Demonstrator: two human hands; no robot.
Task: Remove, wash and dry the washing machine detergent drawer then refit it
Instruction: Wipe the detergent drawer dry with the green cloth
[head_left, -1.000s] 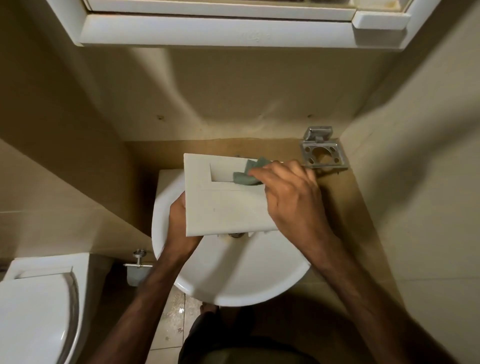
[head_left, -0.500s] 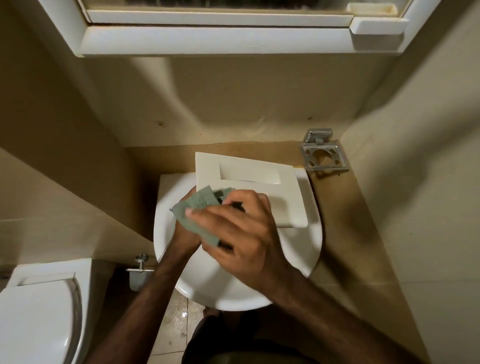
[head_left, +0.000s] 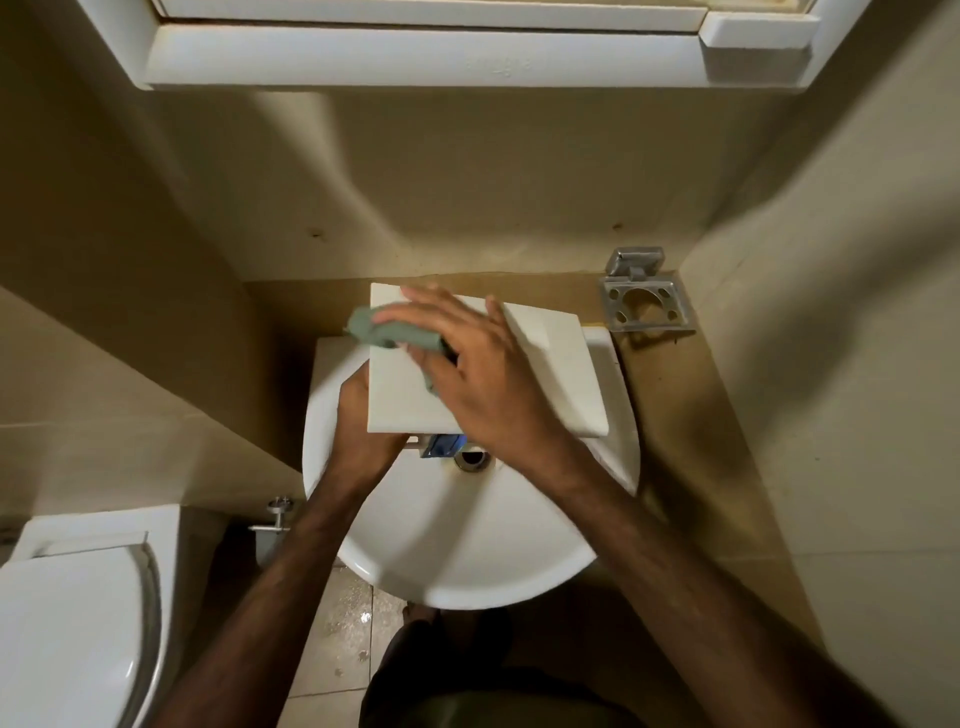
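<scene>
The detergent drawer (head_left: 483, 374) is being held over the white sink (head_left: 467, 540), with its flat front panel facing up toward the camera and its far edge reaching the back of the basin. The left hand (head_left: 358, 421) is gripping the drawer at its left edge from below, fingers curled under the panel and out of sight. The right hand (head_left: 467, 374) is lying on the panel with fingers extended and is pressing a green cloth (head_left: 389, 332) flat against the upper left area of the panel.

Step in hand: this is judged to be the drying step, since a cloth is being worked over the panel and no water is seen running. Washing versus wiping dry cannot be settled with certainty from 1 view.

A blue part (head_left: 441, 446) is showing under the near edge of the drawer, just above the drain (head_left: 471, 460).

Next move: the remaining right portion of the panel is probably calling for a pass of the cloth, then the underside and compartments, which are hidden here. The left-hand grip needs to be holding firm while the drawer is being turned over.
</scene>
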